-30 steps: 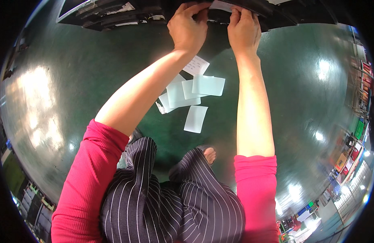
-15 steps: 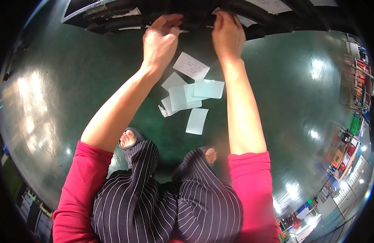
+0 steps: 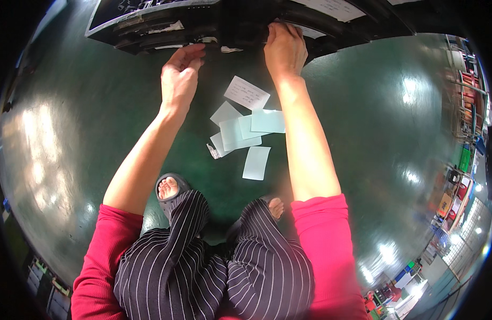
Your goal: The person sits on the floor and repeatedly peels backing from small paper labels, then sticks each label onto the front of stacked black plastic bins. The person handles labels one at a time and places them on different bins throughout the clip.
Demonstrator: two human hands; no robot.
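Observation:
A long black unit (image 3: pixel 246 26), perhaps a rack or stack of crates, spans the top of the view and carries white paper labels. My left hand (image 3: pixel 181 77) is at its lower edge, below a torn white paper remnant (image 3: pixel 206 40); the fingers are bent, with thumb and forefinger apart and nothing seen between them. Further right, my right hand (image 3: pixel 286 50) is closed against the unit's front beside a white label (image 3: pixel 310 32). Its fingertips are partly hidden, so what they grip does not show. A small white scrap (image 3: pixel 231 49) sticks out at the unit's edge between both hands.
Several pale cards (image 3: pixel 240 133) lie overlapping on the green floor (image 3: pixel 363 133) between my forearms, one handwritten card (image 3: pixel 247 93) among them. A crumpled scrap (image 3: pixel 213 151) lies beside them. My sandalled feet (image 3: pixel 168 188) are close by. Shelves with goods (image 3: pixel 451 197) line the far right.
My left hand has moved left and down along the unit, away from the small white scrap. My right hand has shifted slightly left and down. The view has shifted a little; the floor cards lie unchanged.

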